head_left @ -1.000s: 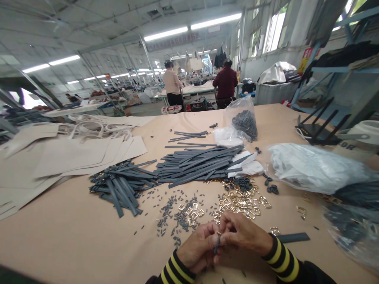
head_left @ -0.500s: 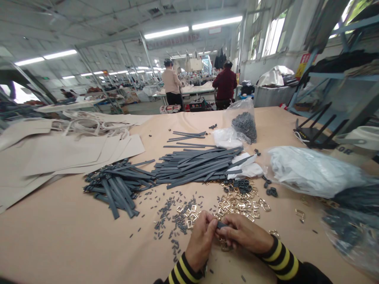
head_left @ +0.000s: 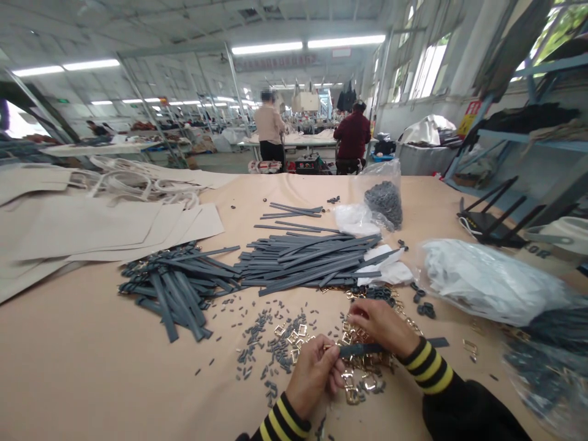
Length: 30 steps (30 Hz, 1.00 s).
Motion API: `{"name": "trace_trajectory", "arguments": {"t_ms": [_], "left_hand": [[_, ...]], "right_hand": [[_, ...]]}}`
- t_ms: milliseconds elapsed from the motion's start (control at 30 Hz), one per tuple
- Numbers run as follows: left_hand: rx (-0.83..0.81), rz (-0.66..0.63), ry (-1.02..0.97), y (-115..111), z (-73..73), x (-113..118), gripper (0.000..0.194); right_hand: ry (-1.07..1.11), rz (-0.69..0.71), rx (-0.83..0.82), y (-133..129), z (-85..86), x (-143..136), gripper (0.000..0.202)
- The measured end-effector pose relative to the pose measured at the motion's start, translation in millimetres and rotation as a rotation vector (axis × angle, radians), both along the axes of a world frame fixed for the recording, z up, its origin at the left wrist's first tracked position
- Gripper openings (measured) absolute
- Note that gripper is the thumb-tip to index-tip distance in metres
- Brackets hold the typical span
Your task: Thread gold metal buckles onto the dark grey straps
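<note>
My left hand [head_left: 316,370] pinches one end of a flat dark grey strap [head_left: 362,350], which stretches right, under my right wrist. My right hand [head_left: 383,321] is over a pile of gold metal buckles [head_left: 348,336], its fingers bent down and apart, with nothing visible in them. Small black loops [head_left: 379,293] lie just beyond that hand. A few gold buckles [head_left: 351,392] rest beside my left fingers. Many short dark pieces [head_left: 280,352] are scattered left of the hands.
Long grey straps [head_left: 298,260] lie stacked mid-table. Left of them is a bundle of straps with gold fittings [head_left: 177,285]. Beige panels [head_left: 92,226] cover the far left. Plastic bags [head_left: 491,275] and a black router [head_left: 496,217] occupy the right. Two people [head_left: 271,128] stand beyond the table.
My right hand has let go of the strap and moved up over the buckle pile. My left hand keeps the strap end, and its length now shows to the right. The view has shifted slightly.
</note>
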State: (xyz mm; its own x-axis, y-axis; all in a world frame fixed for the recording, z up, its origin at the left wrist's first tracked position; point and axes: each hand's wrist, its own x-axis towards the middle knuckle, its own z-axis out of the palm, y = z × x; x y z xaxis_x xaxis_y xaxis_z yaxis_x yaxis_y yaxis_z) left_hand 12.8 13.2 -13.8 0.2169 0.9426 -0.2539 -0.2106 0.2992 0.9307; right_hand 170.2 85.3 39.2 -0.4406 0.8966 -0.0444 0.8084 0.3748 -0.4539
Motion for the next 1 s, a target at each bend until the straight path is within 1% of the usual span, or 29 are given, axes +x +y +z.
{"name": "trace_trajectory", "arguments": {"t_ms": [67,133,200,267,367,433,467,500,533,600,667,767,1000], "left_hand": [[-0.013,0.015,-0.019,0,-1.0,0,0.028],[-0.025,0.028,-0.027,0,-1.2,0,0.028],[-0.029,0.033,-0.024,1,-0.2,0,0.028],[-0.025,0.038,-0.022,2,1.4,0,0.028],[-0.023,0.046,-0.022,2,3.3,1,0.028],[-0.028,0.053,-0.026,3,3.9,1,0.027],[-0.03,0.057,-0.028,3,4.0,1,0.027],[-0.031,0.061,-0.031,3,4.1,1,0.027],[-0.033,0.061,-0.034,3,4.0,1,0.026],[-0.031,0.054,-0.035,2,3.6,1,0.026],[-0.028,0.047,-0.035,2,3.0,0,0.026],[-0.005,0.049,-0.042,2,2.4,-1,0.028],[-0.023,0.073,-0.099,1,0.3,-4,0.03]], "right_hand": [[-0.06,-0.104,0.067,19,-5.5,-5,0.014],[-0.093,-0.149,0.079,31,-12.2,-12,0.013],[-0.099,-0.164,0.081,37,-15.3,-18,0.013],[-0.074,-0.162,0.076,35,-11.7,-19,0.014],[0.007,-0.128,0.067,20,2.5,-13,0.011],[0.116,-0.093,0.002,3,9.7,-8,0.009],[0.199,-0.081,-0.069,-7,10.7,-5,0.009],[0.33,-0.089,-0.19,-17,9.4,-4,0.009],[0.459,-0.112,-0.312,-27,6.3,-3,0.009],[0.66,-0.189,-0.464,-42,-3.7,-4,0.011],[0.758,-0.255,-0.486,-51,-13.9,-6,0.012],[0.826,-0.299,-0.473,-55,-22.9,-10,0.014],[0.849,-0.315,-0.486,-52,-26.7,-14,0.018]]}}
